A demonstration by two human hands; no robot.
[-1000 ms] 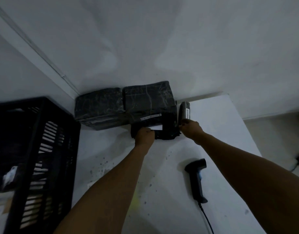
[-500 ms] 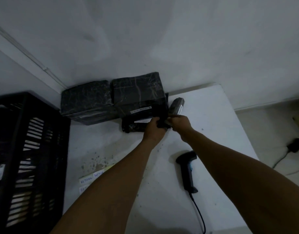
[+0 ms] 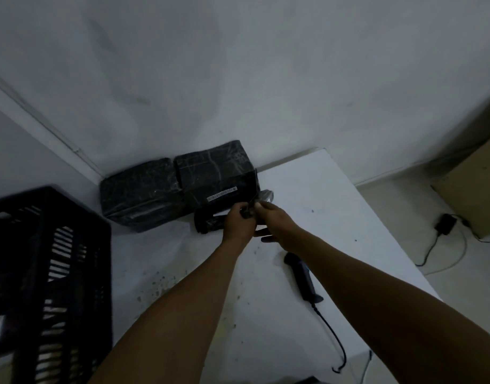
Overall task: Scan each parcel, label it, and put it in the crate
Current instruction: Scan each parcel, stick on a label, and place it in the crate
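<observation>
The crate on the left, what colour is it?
Black. The slatted crate shows in the head view, the only view, beside the white table.

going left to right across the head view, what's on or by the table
black crate → left black-wrapped parcel → right black-wrapped parcel with barcode strip → handheld scanner → power adapter on the floor

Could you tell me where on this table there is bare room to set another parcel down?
Bare table lies right of the parcels, beyond the scanner; a speckled patch lies between crate and left forearm. It is crowded at the back, where both hands work.
</observation>
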